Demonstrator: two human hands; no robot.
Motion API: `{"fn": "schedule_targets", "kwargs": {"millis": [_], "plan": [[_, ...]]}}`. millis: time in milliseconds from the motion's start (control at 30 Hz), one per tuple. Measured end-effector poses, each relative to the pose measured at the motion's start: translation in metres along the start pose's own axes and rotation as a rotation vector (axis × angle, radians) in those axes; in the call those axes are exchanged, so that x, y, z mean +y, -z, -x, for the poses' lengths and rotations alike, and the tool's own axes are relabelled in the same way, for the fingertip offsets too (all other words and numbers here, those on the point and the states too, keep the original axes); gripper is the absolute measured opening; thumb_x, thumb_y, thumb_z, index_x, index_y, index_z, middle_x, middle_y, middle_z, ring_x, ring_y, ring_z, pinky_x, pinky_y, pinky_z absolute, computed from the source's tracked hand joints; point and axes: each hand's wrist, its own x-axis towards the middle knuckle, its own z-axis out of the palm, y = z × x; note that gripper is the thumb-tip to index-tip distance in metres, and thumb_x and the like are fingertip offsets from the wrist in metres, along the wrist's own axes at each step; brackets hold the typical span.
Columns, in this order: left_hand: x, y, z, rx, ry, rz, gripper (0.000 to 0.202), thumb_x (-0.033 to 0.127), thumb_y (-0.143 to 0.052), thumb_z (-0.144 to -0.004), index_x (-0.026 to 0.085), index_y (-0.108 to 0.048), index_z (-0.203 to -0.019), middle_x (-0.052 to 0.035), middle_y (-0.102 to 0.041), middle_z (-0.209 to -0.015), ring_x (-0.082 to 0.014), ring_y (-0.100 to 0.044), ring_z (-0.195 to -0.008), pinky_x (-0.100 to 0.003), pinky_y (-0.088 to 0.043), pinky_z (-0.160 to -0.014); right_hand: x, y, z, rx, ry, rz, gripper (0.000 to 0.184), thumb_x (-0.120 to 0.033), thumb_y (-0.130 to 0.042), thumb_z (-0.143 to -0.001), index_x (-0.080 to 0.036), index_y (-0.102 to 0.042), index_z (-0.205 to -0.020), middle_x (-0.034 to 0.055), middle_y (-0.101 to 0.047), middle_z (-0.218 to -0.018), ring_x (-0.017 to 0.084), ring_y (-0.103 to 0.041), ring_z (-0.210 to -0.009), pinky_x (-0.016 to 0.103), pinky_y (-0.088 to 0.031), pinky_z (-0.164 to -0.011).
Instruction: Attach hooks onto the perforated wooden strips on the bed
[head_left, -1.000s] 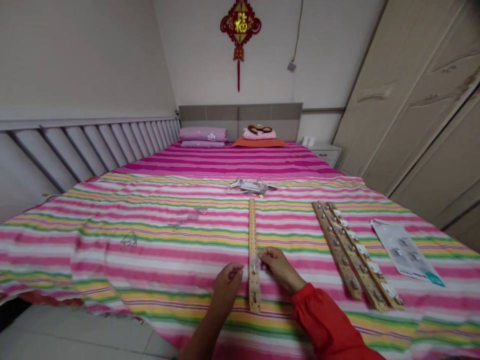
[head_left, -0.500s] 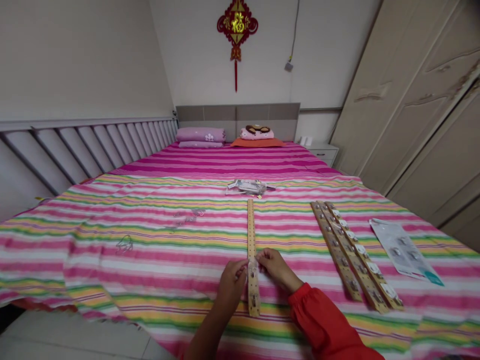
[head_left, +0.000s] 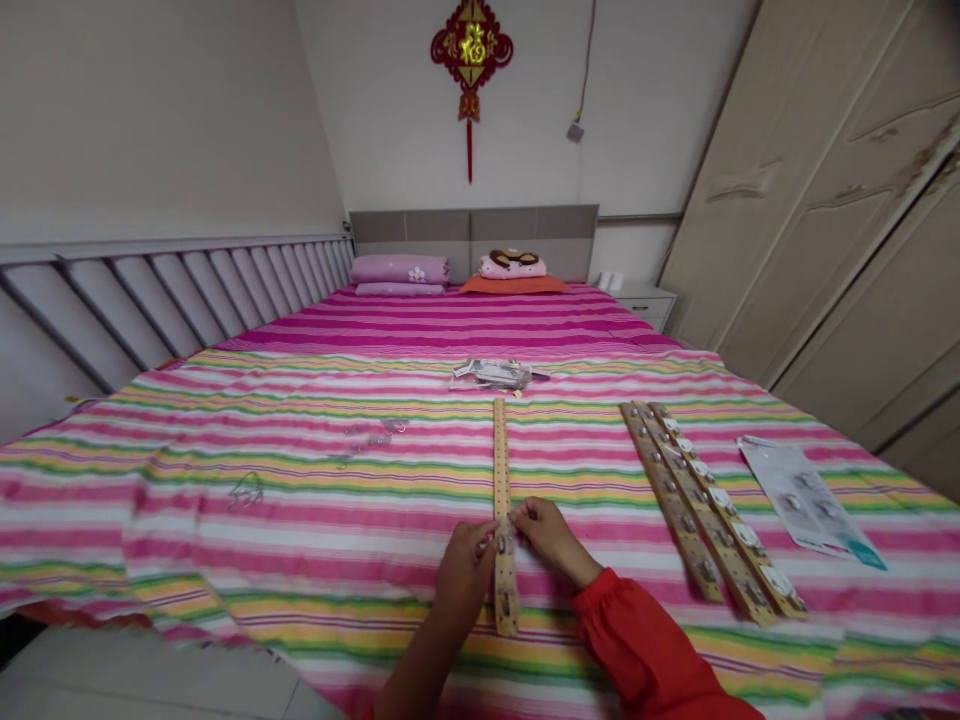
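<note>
A narrow wooden strip with rows of holes (head_left: 501,460) lies lengthwise on the striped bedspread in front of me. One clear hook with a metal part (head_left: 506,600) sits on its near end. Just above that, a second clear adhesive hook (head_left: 503,545) is on the strip, between my fingers. My left hand (head_left: 466,562) is closed at its left edge, fingertips pinched. From the other side my right hand (head_left: 547,532), in a red sleeve, pinches its right edge. The fingertips partly cover the hook's clear plate.
Three more wooden strips carrying hooks (head_left: 679,500) lie on the right, beside a clear package of hooks (head_left: 810,505). Several loose clear hooks (head_left: 375,435) and a small clear piece (head_left: 246,490) lie left. A plastic-wrapped bundle (head_left: 495,374) is beyond the strip.
The hands stay at the same spot on the strip, with only slight finger movement at the clear hook. The view has shifted a little.
</note>
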Motion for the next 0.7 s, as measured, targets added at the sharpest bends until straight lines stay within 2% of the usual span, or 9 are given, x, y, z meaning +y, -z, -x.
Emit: {"fn": "schedule_targets", "kwargs": {"millis": [200, 300, 433, 600, 700], "plan": [[0.0, -0.001, 0.002, -0.005, 0.035, -0.046, 0.031, 0.029, -0.05, -0.082, 0.022, -0.068, -0.106, -0.005, -0.058, -0.087, -0.0172, -0.055, -0.08, -0.031, -0.046, -0.079, -0.002, 0.003, 0.003, 0.077, 0.029, 0.094, 0.018, -0.029, -0.059, -0.063, -0.022, -0.048, -0.05, -0.0049, -0.049, -0.044, 0.012, -0.044, -0.046, 0.025, -0.032, -0.047], [0.003, 0.0, 0.003, -0.025, 0.078, -0.055, 0.032, 0.03, -0.049, -0.082, 0.022, -0.068, -0.108, -0.0049, -0.057, -0.089, -0.0168, -0.055, -0.082, -0.029, -0.045, -0.079, -0.003, 0.003, 0.006, 0.139, 0.038, 0.12, 0.013, -0.028, -0.063, -0.058, -0.022, -0.052, -0.057, -0.0052, -0.05, -0.049, 0.013, -0.046, -0.05, 0.025, -0.033, -0.049], [0.005, -0.001, 0.005, -0.022, 0.094, -0.046, 0.034, 0.029, -0.049, -0.081, 0.024, -0.068, -0.109, -0.0044, -0.056, -0.09, -0.0165, -0.054, -0.081, -0.028, -0.044, -0.077, -0.001, -0.001, 0.007, 0.169, 0.041, 0.108, 0.017, -0.029, -0.064, -0.056, -0.022, -0.054, -0.067, -0.0072, -0.047, -0.047, 0.013, -0.044, -0.047, 0.026, -0.033, -0.048], [-0.004, -0.003, 0.001, -0.027, 0.081, 0.043, 0.031, 0.025, -0.055, -0.075, 0.022, -0.071, -0.101, -0.0046, -0.06, -0.086, -0.017, -0.056, -0.077, -0.028, -0.045, -0.071, 0.001, 0.0, 0.01, 0.14, 0.008, -0.116, 0.029, -0.038, -0.073, -0.053, -0.02, -0.059, -0.069, -0.0078, -0.045, -0.047, 0.011, -0.04, -0.044, 0.024, -0.03, -0.044], [-0.016, 0.015, -0.013, 0.046, 0.094, 0.182, 0.029, 0.027, -0.058, -0.072, 0.017, -0.071, -0.095, -0.0044, -0.063, -0.08, -0.0154, -0.056, -0.07, -0.027, -0.046, -0.066, 0.001, 0.006, 0.015, 0.118, -0.073, -0.306, 0.036, -0.048, -0.073, -0.057, -0.018, -0.06, -0.071, -0.0081, -0.043, -0.047, 0.008, -0.033, -0.041, 0.023, -0.023, -0.041]]}}
